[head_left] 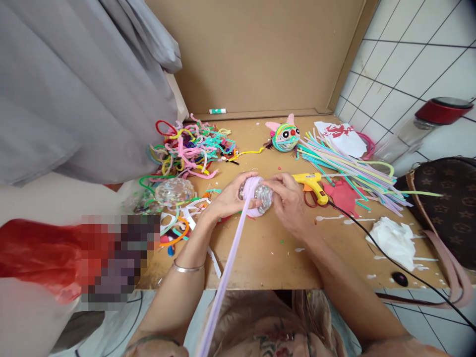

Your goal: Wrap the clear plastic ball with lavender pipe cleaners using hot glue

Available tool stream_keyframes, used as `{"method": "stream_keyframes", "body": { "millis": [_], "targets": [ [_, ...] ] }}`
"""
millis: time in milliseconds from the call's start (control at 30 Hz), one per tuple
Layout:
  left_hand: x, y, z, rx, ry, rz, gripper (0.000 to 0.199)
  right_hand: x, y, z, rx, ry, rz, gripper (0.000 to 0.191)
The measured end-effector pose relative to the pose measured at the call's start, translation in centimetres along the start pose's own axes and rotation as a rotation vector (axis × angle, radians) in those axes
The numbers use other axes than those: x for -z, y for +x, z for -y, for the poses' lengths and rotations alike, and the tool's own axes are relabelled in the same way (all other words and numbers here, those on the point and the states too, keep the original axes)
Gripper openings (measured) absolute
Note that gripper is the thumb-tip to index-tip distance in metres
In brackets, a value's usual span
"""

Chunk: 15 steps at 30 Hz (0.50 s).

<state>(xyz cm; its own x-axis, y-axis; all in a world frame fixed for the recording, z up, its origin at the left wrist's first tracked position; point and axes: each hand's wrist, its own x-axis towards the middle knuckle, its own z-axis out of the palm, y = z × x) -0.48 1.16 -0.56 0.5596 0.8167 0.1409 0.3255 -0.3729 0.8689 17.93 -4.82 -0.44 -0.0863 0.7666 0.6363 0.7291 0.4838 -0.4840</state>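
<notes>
While you hold the clear ball (265,197) at mid-frame, above the table (260,270), the covering appears to be only partly complete. Lilac cord (231,258) lies in several bands over the ball's left portion, and more lilac shows at its lower edge. Its right portion is bare. A long loose length runs down to the bottom edge of the frame, unwound. Your left hand (233,195) is cupped around the ball. Your right hand (288,201) has its fingers drawn narrow at the ball's right edge; whether they pinch anything cannot be told. No eyes or ears are visible on this piece, whereas the decorated ball (286,142), upper right of centre, carries both. A second clear ball (174,191), left of centre, shows no winding.
</notes>
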Motion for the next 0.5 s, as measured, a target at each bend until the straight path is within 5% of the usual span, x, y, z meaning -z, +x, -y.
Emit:
{"method": "stream_keyframes", "body": {
  "millis": [233,300,500],
  "targets": [
    [-0.1,0.0,-0.1,0.024,-0.017,-0.019,0.086,0.3,0.2,0.0,-0.037,0.113,-0.063,0.022],
    [-0.1,0.0,0.0,0.028,-0.011,-0.028,0.085,0.6,0.3,-0.2,-0.092,0.096,-0.145,0.01],
    [-0.1,0.2,0.3,0.027,0.007,-0.067,0.083,2.6,0.9,-3.4,-0.367,0.126,-0.424,0.021]
  ]
}}
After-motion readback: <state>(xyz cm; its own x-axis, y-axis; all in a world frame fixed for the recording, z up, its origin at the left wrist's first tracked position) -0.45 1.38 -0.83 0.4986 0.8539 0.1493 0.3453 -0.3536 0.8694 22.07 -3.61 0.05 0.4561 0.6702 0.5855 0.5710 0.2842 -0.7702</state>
